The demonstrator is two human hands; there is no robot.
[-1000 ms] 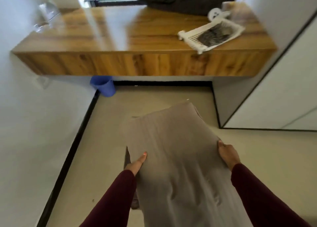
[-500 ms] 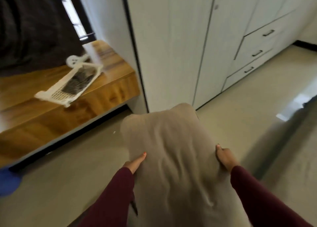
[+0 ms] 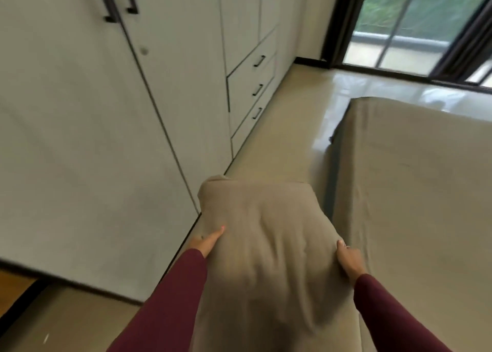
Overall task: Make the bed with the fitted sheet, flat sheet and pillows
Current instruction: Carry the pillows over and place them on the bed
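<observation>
Now you are gripping the pillow between your left hand at nine o'clock and right hand at three, fingers clamped on its sides.

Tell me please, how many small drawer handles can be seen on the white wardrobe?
3, stacked on the drawer fronts of the wardrobe: top handle, middle handle, bottom handle. The blur may hide more; the long door handles higher up are not counted.

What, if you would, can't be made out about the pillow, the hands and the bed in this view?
- Left hand: only the thumb shows; the pillow hides its fingers.
- Right hand: fingertips tucked behind the pillow's edge.
- Pillow: near end cut off by the bottom edge.
- Bed: head end and right side run out of the frame, so any other pillows are unseen.
</observation>
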